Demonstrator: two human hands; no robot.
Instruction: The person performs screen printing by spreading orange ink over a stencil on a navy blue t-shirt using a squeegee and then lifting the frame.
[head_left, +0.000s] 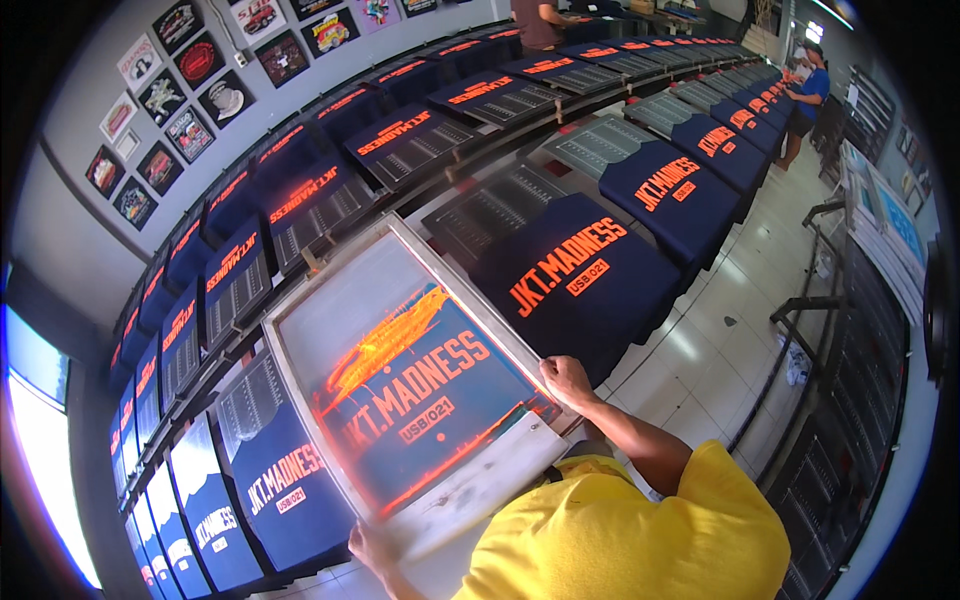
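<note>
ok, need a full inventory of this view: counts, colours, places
Printing screen: 1, pale frame, centre
Orange ink: 2 main patches, bright orange, on the screen's mesh
Printed fabric pieces: dozens, dark blue with mostly orange lettering, long rows
Dotted panels: many, grey, showing past the fabric
Wall prints: over ten, mixed colours, upper left
Framed panels: several, white and blue, right
Tiled floor: 1, pale, right of centre
Other people: at least 2, blue and brown tops, far end
Own shirt: 1, yellow, bottom
Left hand: 1, bare, screen's near-left corner
Right hand: 1, bare, screen's right edge
</note>
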